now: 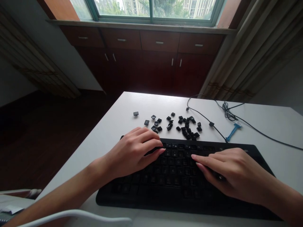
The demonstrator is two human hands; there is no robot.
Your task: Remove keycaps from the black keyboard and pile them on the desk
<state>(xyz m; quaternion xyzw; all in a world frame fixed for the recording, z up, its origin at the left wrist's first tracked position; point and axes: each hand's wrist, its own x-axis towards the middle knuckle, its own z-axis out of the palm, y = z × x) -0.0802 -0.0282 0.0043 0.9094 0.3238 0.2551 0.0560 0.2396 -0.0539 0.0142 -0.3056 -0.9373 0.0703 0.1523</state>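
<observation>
- The left hand point(137, 146), left of the frame's centre, is curled over the keyboard's upper edge; its thumb and forefinger tips nearly meet, and whether they hold anything cannot be told.
- The right hand point(233, 171), right of centre, is half curled, forefinger tip on the keys and thumb just beside it; whether it grips anything is unclear.
- The black keyboard point(174, 180) lies beneath both hands, across the lower middle and right of the frame.
- Loose black keycaps point(188, 130) lie just above it, bunched right of centre and scattered leftward.
- A blue tool point(233, 131) lies above the right hand, near a bundled black cable point(226, 111).
- All of these rest on a white table point(115, 124).
- A reddish-brown cabinet point(158, 69) fills the upper middle, below a window point(151, 12) at the top.
- Curtains point(258, 53) hang upper left and upper right.
</observation>
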